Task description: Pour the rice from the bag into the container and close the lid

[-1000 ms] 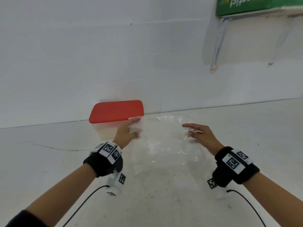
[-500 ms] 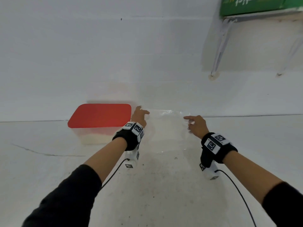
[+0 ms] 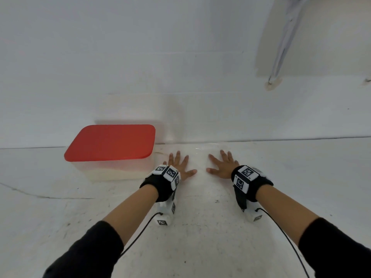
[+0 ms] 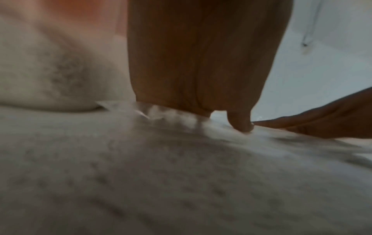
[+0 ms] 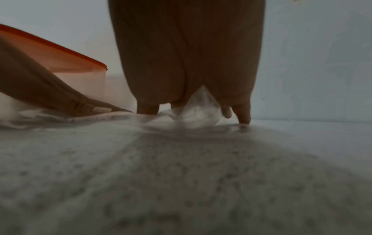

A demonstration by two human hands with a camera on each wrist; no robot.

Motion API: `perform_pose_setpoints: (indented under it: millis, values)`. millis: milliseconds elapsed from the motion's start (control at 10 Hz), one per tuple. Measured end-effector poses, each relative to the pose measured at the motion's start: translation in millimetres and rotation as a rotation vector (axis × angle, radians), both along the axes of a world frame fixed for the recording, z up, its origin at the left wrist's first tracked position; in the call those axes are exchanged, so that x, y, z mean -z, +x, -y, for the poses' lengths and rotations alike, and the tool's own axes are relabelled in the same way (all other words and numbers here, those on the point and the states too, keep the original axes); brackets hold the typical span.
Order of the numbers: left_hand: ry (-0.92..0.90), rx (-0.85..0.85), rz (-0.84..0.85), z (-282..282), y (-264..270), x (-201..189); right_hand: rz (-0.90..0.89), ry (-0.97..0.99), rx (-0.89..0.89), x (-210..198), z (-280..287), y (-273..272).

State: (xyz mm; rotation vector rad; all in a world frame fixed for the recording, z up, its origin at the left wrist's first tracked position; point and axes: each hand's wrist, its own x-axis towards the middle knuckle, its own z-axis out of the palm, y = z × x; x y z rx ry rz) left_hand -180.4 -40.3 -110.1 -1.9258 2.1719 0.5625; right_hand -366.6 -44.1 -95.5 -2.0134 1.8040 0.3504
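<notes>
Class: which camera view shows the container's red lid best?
The head view: the whole red lid shows, seated on the container. The right wrist view catches only one lid edge; the left wrist view gives just a reddish blur.

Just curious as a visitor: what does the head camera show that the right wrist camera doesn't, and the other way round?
Only the head view shows the whole red lid from above, both wristbands and the wall bracket. Only the right wrist view shows the right hand's fingertips touching the crumpled clear bag from table level. Both show the container, the left hand and the white table.
</notes>
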Motion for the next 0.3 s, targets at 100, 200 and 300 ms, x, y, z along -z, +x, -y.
perform_pose_setpoints:
  millis: [100, 200, 300]
  values:
    - [0.023, 0.003, 0.025, 5, 9, 0, 0.007, 0.001, -0.022, -1, 4, 2]
    - [0.012, -0.003, 0.046, 10, 23, 1, 0.018, 0.005, -0.023, -1, 6, 4]
    - [-0.011, -0.031, 0.072, 13, 29, -1, 0.034, -0.016, 0.015, -6, 3, 6]
